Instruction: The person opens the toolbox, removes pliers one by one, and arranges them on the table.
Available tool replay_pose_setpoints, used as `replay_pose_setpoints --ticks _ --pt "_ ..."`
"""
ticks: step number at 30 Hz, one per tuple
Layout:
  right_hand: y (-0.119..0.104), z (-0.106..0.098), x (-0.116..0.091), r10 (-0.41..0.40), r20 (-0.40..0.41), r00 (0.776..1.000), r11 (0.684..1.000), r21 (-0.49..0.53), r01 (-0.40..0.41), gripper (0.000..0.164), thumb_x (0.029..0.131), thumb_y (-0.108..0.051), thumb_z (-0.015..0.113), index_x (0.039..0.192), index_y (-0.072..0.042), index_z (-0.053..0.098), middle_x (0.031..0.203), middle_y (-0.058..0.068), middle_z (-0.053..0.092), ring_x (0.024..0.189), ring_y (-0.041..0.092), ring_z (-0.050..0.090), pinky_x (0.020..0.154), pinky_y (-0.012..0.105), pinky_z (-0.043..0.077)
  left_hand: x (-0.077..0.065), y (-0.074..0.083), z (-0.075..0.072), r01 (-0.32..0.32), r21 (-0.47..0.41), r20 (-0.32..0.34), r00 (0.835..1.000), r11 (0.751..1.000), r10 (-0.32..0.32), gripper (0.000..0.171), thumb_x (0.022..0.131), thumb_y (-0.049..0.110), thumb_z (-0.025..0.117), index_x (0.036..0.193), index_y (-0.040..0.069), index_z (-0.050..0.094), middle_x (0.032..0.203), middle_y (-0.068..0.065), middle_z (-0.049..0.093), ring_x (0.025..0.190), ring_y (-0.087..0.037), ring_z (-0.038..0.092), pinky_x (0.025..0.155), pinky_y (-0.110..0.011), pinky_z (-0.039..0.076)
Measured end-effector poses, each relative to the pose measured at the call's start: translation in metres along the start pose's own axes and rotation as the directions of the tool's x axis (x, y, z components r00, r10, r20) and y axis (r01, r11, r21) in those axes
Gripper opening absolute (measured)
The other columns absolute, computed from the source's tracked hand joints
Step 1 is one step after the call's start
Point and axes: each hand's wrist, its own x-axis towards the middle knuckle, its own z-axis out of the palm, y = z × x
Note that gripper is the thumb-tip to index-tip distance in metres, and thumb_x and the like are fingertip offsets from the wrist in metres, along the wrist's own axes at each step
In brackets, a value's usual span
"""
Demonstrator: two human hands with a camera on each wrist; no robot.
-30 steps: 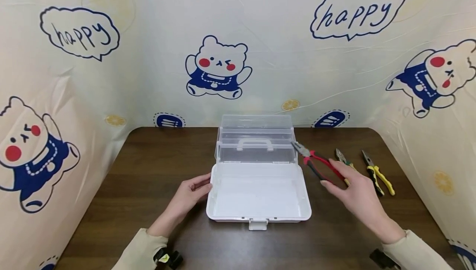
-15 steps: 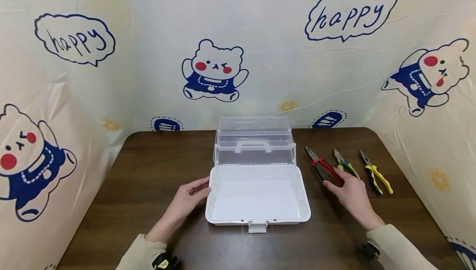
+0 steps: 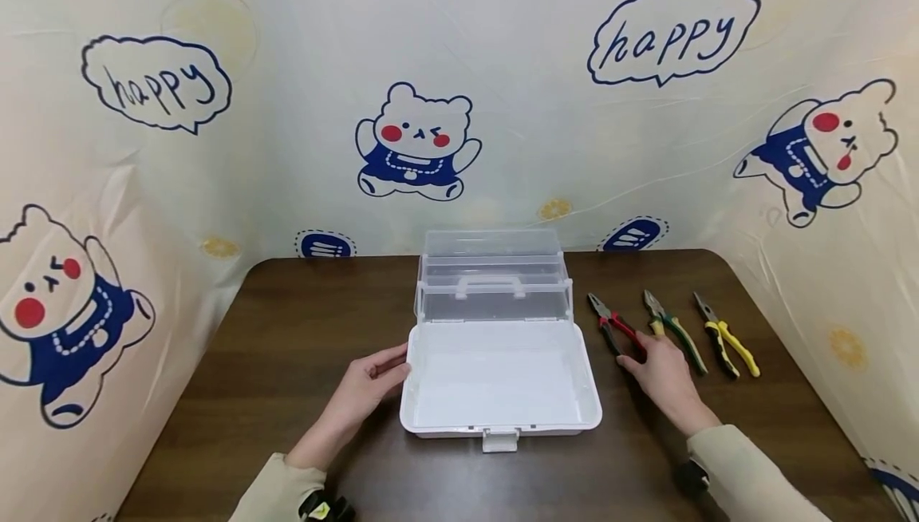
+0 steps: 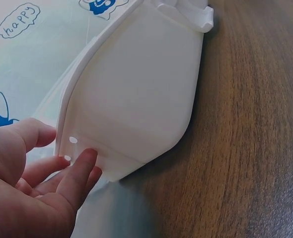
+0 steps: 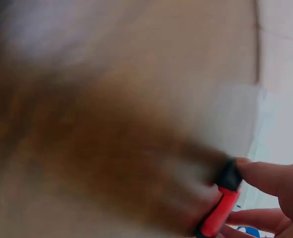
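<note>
An open white toolbox (image 3: 495, 378) with a raised clear lid stands mid-table. My left hand (image 3: 366, 390) holds its left rim; in the left wrist view the thumb (image 4: 39, 134) meets the rim and the fingers (image 4: 79, 173) lie against the outer wall. Right of the box, my right hand (image 3: 662, 374) grips the handles of red-and-black combination pliers (image 3: 607, 318), which lie on the table with the jaws pointing away. The right wrist view, partly blurred, has the thumb (image 5: 263, 176) on the black end of a red handle (image 5: 221, 213).
Two more pliers lie to the right: green-and-cream handled ones (image 3: 678, 332) beside my right hand, then yellow-and-black needle-nose pliers (image 3: 727, 340). The dark wooden table (image 3: 309, 306) ends at a patterned cloth (image 3: 502, 43) at the back and sides.
My right hand has brought the red-and-black pliers down from beside the lid onto the table, then slid slightly left and toward me on the handles. The left hand stays at the toolbox.
</note>
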Motion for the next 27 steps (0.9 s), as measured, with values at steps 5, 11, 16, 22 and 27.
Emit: replay_pose_setpoints --ticks 5,11,16,22,27 --pt "-0.007 -0.005 0.004 0.072 0.091 0.993 0.997 -0.019 -0.070 0.058 0.093 -0.016 0.076 0.131 0.022 0.056 0.122 0.044 0.057 0.109 0.055 0.060 0.087 0.065 0.054 0.005 0.001 0.000 -0.003 0.007 -0.001 1.000 1.000 0.003 0.049 0.100 0.014 0.071 0.146 0.000 0.059 0.139 -0.022 0.065 0.118 -0.027 0.068 0.095 -0.042 0.059" --pt "-0.010 -0.006 0.007 0.082 0.076 0.994 0.996 -0.050 -0.078 0.051 0.093 -0.020 0.076 0.123 0.018 0.061 0.108 0.038 0.061 0.093 0.047 0.061 0.064 0.055 0.052 0.010 0.002 0.000 -0.008 0.001 -0.003 1.000 1.000 0.008 0.049 0.101 0.014 0.070 0.146 0.000 0.059 0.138 -0.022 0.065 0.118 -0.027 0.068 0.095 -0.041 0.059" --pt "-0.011 -0.007 0.010 0.086 0.068 0.994 0.994 -0.073 -0.081 0.045 0.093 -0.021 0.077 0.114 0.017 0.065 0.098 0.034 0.062 0.089 0.045 0.062 0.061 0.054 0.052 0.014 0.003 0.001 -0.013 0.003 -0.005 1.000 1.000 0.014 0.050 0.101 0.016 0.071 0.146 0.000 0.058 0.139 -0.022 0.064 0.119 -0.028 0.068 0.097 -0.045 0.058" --pt "-0.012 -0.007 0.007 0.059 0.073 0.996 0.997 -0.055 -0.055 0.049 0.097 -0.028 0.073 0.116 0.017 0.063 0.094 0.031 0.063 0.086 0.043 0.061 0.070 0.054 0.055 0.014 -0.002 -0.007 -0.040 -0.004 -0.002 0.999 0.999 0.040 0.049 0.102 0.017 0.069 0.146 -0.002 0.057 0.141 -0.023 0.062 0.122 -0.030 0.066 0.095 -0.041 0.059" --pt "-0.011 -0.019 -0.004 -0.095 -0.100 0.990 0.994 0.042 0.099 0.056 0.105 -0.025 0.063 0.142 0.015 0.052 0.143 0.038 0.052 0.131 0.055 0.049 0.108 0.070 0.040 0.004 -0.001 -0.027 -0.252 0.366 -0.069 0.953 0.896 0.296 0.043 0.107 0.017 0.060 0.147 0.002 0.058 0.147 -0.019 0.059 0.129 -0.035 0.061 0.101 -0.048 0.055"
